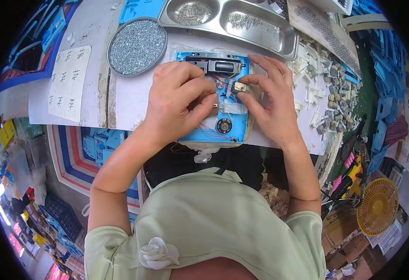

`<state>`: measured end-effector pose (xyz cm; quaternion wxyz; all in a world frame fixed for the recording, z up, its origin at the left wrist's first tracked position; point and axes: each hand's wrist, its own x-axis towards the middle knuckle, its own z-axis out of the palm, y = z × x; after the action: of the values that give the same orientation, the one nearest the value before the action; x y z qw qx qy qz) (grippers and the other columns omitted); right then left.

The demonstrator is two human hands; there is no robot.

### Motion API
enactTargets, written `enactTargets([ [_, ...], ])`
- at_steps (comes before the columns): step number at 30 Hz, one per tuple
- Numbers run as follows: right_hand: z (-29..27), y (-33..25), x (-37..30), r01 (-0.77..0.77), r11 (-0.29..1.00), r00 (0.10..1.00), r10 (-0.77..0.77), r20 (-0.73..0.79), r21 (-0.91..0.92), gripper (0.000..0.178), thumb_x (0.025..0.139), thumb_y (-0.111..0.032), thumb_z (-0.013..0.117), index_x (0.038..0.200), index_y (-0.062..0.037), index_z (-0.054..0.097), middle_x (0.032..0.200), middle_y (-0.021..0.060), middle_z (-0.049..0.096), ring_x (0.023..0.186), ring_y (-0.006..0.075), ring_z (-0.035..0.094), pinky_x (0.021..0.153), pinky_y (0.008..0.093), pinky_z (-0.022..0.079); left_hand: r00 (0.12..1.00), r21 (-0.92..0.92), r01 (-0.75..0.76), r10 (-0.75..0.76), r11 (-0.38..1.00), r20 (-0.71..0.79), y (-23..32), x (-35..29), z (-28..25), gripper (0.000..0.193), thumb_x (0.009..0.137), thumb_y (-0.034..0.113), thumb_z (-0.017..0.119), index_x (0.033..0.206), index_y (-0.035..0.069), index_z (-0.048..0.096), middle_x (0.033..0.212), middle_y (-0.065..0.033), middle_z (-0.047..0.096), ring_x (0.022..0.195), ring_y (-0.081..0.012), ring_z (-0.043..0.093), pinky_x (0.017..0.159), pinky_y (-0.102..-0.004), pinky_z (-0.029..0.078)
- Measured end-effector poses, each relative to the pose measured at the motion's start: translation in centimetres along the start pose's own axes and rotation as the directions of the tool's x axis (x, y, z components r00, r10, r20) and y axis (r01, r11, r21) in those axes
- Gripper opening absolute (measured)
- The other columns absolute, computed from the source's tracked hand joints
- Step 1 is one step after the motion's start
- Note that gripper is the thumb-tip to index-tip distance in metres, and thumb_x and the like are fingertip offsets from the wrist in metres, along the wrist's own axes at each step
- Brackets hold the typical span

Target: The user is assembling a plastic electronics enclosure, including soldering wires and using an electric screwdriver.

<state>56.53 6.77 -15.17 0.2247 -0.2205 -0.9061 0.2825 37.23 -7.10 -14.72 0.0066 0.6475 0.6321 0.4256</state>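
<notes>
The blue case [239, 123] lay open on the bench [129, 102], straight ahead of the person, at the dial's centre. It looked light, stiff plastic, best held by its rims; its thin wires [230, 91] seemed fragile. The left hand [179, 98] was closed, fingertips together over its nine o'clock side, contents hidden. The right hand [270, 93] had thumb and forefinger at a small pale block [240, 87]; whether they gripped, I couldn't tell. A bowl [131, 75] of screws stood at ten o'clock, a metal tray [286, 44] at one, a yellow fan [378, 206] at four.
</notes>
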Motion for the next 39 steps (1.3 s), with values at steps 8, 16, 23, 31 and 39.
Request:
enactTargets([
  [8, -0.6, -0.9, 1.1, -0.032, 0.992, 0.994, 0.044, 0.097, -0.118, 0.021, 0.076, -0.013, 0.08, 0.096, -0.0089, 0.076, 0.146, 0.0129, 0.054, 0.135, 0.0421, 0.037, 0.113, 0.0494, 0.034, 0.997, 0.043, -0.065, 0.063, 0.997, 0.034, -0.3, 0.4, 0.9, 0.022, 0.072, 0.009, 0.08, 0.092, 0.012, 0.072, 0.086, -0.0011, 0.06, 0.082, -0.0223, 0.058, 0.081, -0.0387, 0.041],
  [16, -0.3, -1.2, 1.7, -0.045, 0.996, 0.996, 0.038, -0.077, -0.081, 0.021, 0.071, -0.017, 0.085, 0.087, -0.0084, 0.076, 0.136, 0.0128, 0.061, 0.132, 0.0414, 0.04, 0.113, 0.0489, 0.034, 0.985, 0.026, -0.135, 0.131, 0.991, 0.109, -1.4, 0.1, 0.1, 0.019, 0.075, 0.009, 0.079, 0.092, 0.011, 0.072, 0.087, -0.0018, 0.06, 0.082, -0.0226, 0.058, 0.079, -0.0388, 0.041],
  [23, 1.9, -2.2, 2.4, -0.056, 0.989, 0.959, 0.015, -0.283, -0.136, 0.023, 0.071, -0.018, 0.086, 0.079, -0.0061, 0.068, 0.12, 0.0098, 0.066, 0.12, 0.0345, 0.048, 0.101, 0.0454, 0.039, 0.955, -0.171, 0.274, -0.288, 0.947, -0.066, -2.4, -1.8, -0.2, 0.009, 0.086, -0.001, 0.07, 0.095, 0.002, 0.068, 0.088, -0.0083, 0.061, 0.079, -0.02, 0.058, 0.07, -0.032, 0.046],
  [31, 2.3, -2.7, 1.3, -0.176, 0.971, 0.957, 0.207, -0.201, 0.16, 0.012, 0.08, -0.006, 0.081, 0.086, -0.0027, 0.071, 0.085, 0.0056, 0.068, 0.077, 0.0172, 0.059, 0.073, 0.0314, 0.046, 0.926, -0.038, 0.336, -0.338, 0.941, -0.171, -3.0, -2.9, 0.5, 0.009, 0.087, -0.001, 0.069, 0.095, 0.002, 0.066, 0.09, -0.009, 0.062, 0.079, -0.0209, 0.057, 0.072, -0.0324, 0.046],
  [39, 1.8, -2.3, -0.2, -0.106, 0.994, 0.967, 0.106, -0.23, 0.014, 0.015, 0.076, -0.01, 0.082, 0.084, -0.0075, 0.07, 0.082, 0.0041, 0.069, 0.08, 0.0236, 0.062, 0.075, 0.0373, 0.046, 0.953, 0.058, 0.109, -0.088, 0.992, -0.29, -0.1, -2.3, -1.0, 0.023, 0.078, 0.006, 0.076, 0.1, 0.008, 0.07, 0.106, -0.0104, 0.061, 0.092, -0.0252, 0.057, 0.079, -0.0385, 0.044],
])
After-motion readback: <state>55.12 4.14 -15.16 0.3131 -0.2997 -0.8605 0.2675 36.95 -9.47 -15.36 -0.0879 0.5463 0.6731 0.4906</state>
